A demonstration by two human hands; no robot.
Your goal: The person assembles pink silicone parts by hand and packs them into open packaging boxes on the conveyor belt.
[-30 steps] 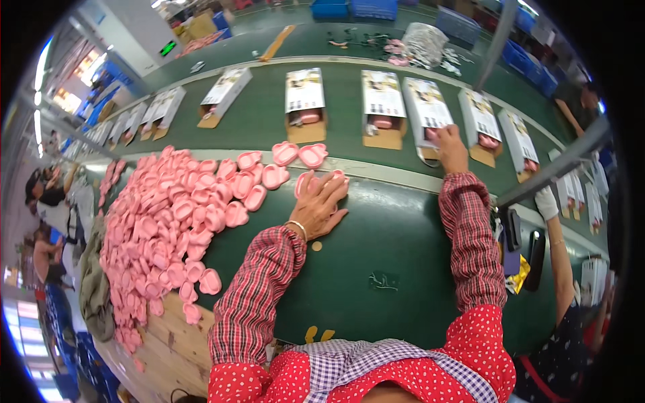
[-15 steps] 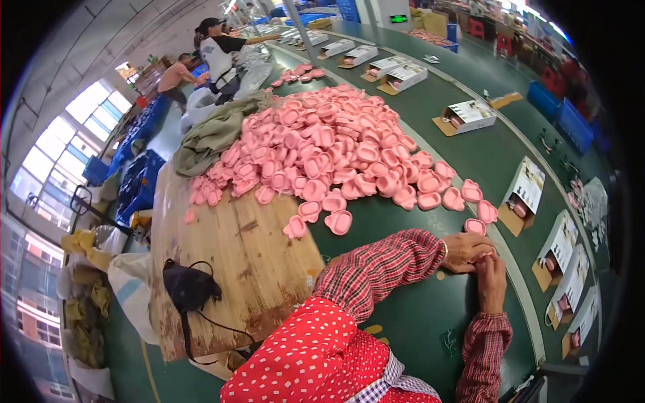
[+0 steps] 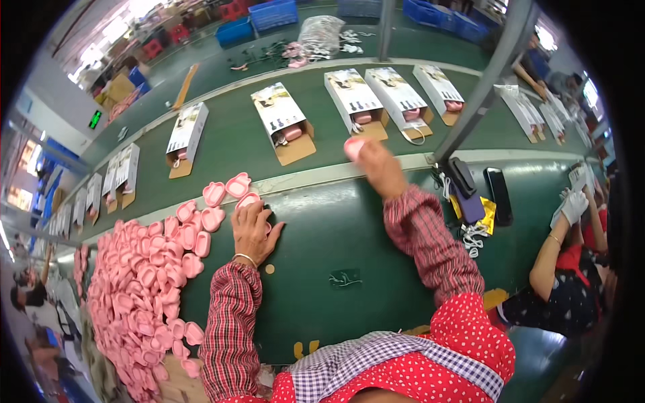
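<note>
My right hand [image 3: 384,171] is raised over the far edge of the green table, its fingers closed on a pink rubbery case [image 3: 354,149] with rounded lobes. It is slightly blurred, close to the open end of a white carton. At the far edge of the heap, the bent fingers of my left hand [image 3: 251,236] close over another pink case [image 3: 248,201], still at table level; the palm hides part of it. To the left spreads a large heap of similar pink cases [image 3: 138,275]. Two loose cases, including one pink case [image 3: 238,185], lie just beyond my left hand.
Open printed cartons [image 3: 285,124] with pink items inside stand along the green belt [image 3: 228,144] beyond a pale rail. A metal post [image 3: 480,101] rises at right. Near it lie a black phone [image 3: 498,196], a purple case [image 3: 470,208] and white cables. A gloved co-worker's hand [image 3: 573,207] is far right.
The view has swung to the right. My hands, together before, are now apart: the right is out by the cartons with a pink case, the left on a case at the heap's edge.
</note>
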